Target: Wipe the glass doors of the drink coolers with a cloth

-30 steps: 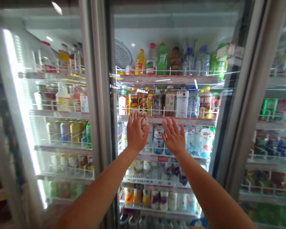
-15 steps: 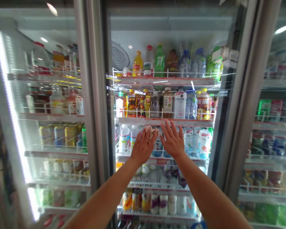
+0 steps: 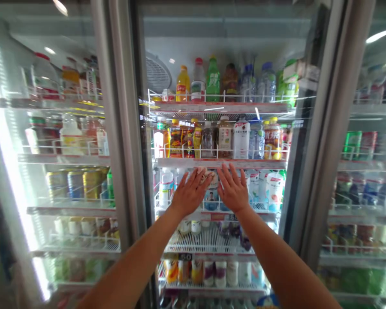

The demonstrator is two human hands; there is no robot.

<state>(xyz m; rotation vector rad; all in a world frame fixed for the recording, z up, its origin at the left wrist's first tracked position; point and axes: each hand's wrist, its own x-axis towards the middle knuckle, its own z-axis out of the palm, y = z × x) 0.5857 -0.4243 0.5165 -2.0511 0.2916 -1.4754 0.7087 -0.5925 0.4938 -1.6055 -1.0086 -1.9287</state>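
Faced a glass door (image 3: 228, 38) with both arms stretched forward. Laid the left hand (image 3: 189, 194) flat over a pale, crumpled cloth (image 3: 208, 175), with fingers straight and slanting up to the right. Could see the cloth beyond the left fingertips, near the middle of the door and between the two hands. Held the right hand (image 3: 234, 189) just beside the cloth, palm forward, with fingers straight, spread and pointing up. Could not tell for certain about contact between right palm and glass. Saw through the door, on the top shelf (image 3: 218, 108), a yellow bottle (image 3: 182, 85) and a green bottle (image 3: 212, 81) among others; one shelf down, a row of dark and pale bottles (image 3: 225, 139); behind the hands, partly hidden, white-and-blue bottles (image 3: 274, 189). Noticed lower down a black "50" sign (image 3: 185, 256). Found, beyond the left metal frame (image 3: 118, 128), gold and blue cans (image 3: 91, 184).
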